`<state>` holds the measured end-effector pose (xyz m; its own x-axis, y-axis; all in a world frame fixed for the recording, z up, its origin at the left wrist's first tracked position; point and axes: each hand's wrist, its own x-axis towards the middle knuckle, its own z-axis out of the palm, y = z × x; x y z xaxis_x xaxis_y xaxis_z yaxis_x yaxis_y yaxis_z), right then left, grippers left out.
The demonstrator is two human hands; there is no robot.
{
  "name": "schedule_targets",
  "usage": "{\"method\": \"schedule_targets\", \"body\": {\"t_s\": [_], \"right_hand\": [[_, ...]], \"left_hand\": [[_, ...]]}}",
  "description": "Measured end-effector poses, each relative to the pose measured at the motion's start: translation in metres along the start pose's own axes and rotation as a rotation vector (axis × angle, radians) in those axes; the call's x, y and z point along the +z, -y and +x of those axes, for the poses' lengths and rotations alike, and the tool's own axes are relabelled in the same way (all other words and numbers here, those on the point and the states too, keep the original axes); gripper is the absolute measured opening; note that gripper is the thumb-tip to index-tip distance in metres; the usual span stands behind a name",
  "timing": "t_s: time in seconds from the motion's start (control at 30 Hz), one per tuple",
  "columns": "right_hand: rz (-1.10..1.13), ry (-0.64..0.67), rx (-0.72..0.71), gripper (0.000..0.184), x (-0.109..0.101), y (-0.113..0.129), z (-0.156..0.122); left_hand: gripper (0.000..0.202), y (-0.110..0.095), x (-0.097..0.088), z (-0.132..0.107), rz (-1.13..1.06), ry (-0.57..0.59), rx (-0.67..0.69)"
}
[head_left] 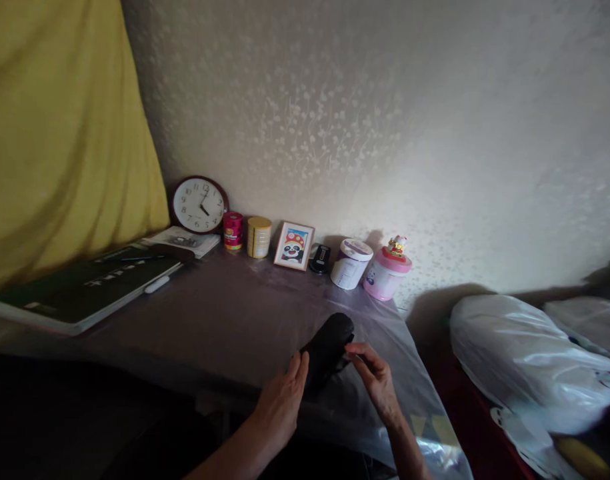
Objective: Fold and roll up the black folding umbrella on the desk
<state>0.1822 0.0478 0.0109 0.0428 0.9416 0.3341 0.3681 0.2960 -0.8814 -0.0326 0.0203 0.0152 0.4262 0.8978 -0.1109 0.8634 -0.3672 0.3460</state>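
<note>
Standing beside the person, I see both hands at the near edge of the desk, closed in from either side on a black oblong pouch-like thing that lies on the clear plastic sheet covering the top. The black thing sits at 12 o'clock from the hands, between them, with its long axis running from about 7 o'clock near the left palm to 1 o'clock at its rounded far end. The left hand is flat and open, fingers straight and together, laid along the thing's near left flank; it is the nearer to the low end. The right hand comes in at 3 o'clock with the wrist bent and fingers curled, fingertips at the thing's right edge; in the dim light I cannot tell whether they pinch it or only touch. The two hands are apart, the black thing between them. Along the wall at 12 o'clock stand a framed panda picture, a white tub and a pink cup; at 11 o'clock a round clock and two tins. A large dark book lies at 10 o'clock under a yellow curtain, and white plastic bags heap up off the desk at 3 o'clock.
</note>
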Motion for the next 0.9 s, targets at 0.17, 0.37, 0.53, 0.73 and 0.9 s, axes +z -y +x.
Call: {"method": "schedule_targets", "body": {"t_s": [0.17, 0.37, 0.53, 0.73, 0.9], "right_hand": [[0.116, -0.195, 0.166, 0.023, -0.01, -0.034, -0.013], [0.139, -0.205, 0.256, 0.031, -0.006, -0.054, -0.017], [0.146, -0.179, 0.232, 0.029, -0.007, -0.05, -0.018], [0.116, -0.175, 0.166, 0.03, -0.006, -0.054, -0.018], [0.079, -0.18, 0.15, 0.031, -0.006, -0.061, -0.017]], "left_hand": [[0.088, 0.0, 0.0, -0.001, -0.006, 0.011, -0.013], [0.079, 0.012, 0.009, 0.005, -0.306, -0.103, -0.003], [0.069, 0.026, 0.008, 0.01, -0.481, -0.125, -0.1], [0.063, 0.041, 0.002, 0.001, -0.401, -0.245, -0.207], [0.059, 0.048, 0.009, -0.008, -0.05, -0.333, -0.107]]}}
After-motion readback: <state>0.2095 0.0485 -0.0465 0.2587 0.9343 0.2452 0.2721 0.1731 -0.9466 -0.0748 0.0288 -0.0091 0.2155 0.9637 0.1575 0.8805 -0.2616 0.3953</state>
